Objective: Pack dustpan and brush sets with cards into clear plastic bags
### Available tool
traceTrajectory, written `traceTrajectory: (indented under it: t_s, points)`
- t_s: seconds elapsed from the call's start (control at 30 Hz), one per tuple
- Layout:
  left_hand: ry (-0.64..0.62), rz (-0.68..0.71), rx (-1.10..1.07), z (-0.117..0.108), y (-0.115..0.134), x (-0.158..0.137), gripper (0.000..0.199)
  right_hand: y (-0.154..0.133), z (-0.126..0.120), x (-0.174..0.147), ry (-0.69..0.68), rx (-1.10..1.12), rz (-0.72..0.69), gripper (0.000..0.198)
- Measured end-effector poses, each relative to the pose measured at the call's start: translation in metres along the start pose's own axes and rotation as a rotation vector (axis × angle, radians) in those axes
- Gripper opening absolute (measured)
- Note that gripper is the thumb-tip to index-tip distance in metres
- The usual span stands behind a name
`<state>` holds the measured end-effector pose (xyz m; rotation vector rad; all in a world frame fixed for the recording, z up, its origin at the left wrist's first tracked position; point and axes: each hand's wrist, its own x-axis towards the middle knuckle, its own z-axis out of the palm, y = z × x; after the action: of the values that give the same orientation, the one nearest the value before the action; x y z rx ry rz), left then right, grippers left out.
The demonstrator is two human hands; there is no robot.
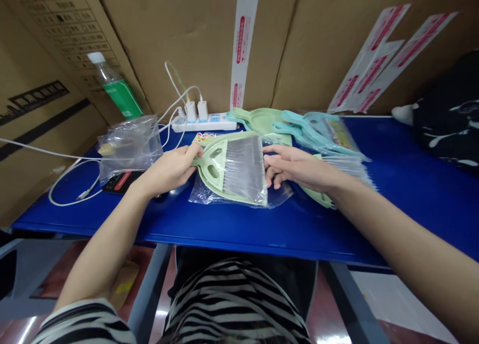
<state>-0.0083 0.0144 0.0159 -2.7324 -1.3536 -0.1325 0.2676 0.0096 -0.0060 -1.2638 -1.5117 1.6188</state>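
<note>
My left hand [172, 168] pinches the handle of a light green dustpan [205, 180]. A matching brush with grey bristles [243, 167] lies nested in the pan, bristles toward the right, and clear plastic covers at least the bristle part. My right hand [292, 167] is at the pan's right edge, fingers apart and reaching to the plastic there; whether they touch it I cannot tell. Beneath the pan is a clear plastic bag [279, 198] on the blue table [232, 234]. Under my right forearm, another green piece and pale bristles [348, 169] are partly hidden.
Behind lie a green dustpan [267, 119] and bagged blue dustpan sets [312, 129]. A white power strip [220, 122] with chargers and cables stands along the cardboard wall. At left are a crumpled plastic bag [130, 147], a phone [121, 182] and a green-labelled bottle [121, 94].
</note>
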Motion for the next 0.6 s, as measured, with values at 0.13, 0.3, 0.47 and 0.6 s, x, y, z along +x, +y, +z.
traceTrajectory:
  t_s: [0.13,0.3,0.47,0.6]
  points:
    - [0.001,0.037,-0.021,0.005,0.003,0.0,0.027,0.004,0.008,0.001,0.056,0.166,0.03,0.02]
    - [0.128,0.186,0.022,0.01,0.012,0.0,0.034,0.01,0.008,0.005,0.088,0.268,-0.038,0.024]
    - [0.166,0.308,0.102,0.012,0.023,-0.002,0.026,0.008,0.005,0.007,0.093,0.268,0.003,0.022]
    - [0.145,0.316,0.091,0.014,0.023,-0.005,0.04,0.004,0.0,0.003,0.071,0.218,-0.008,0.025]
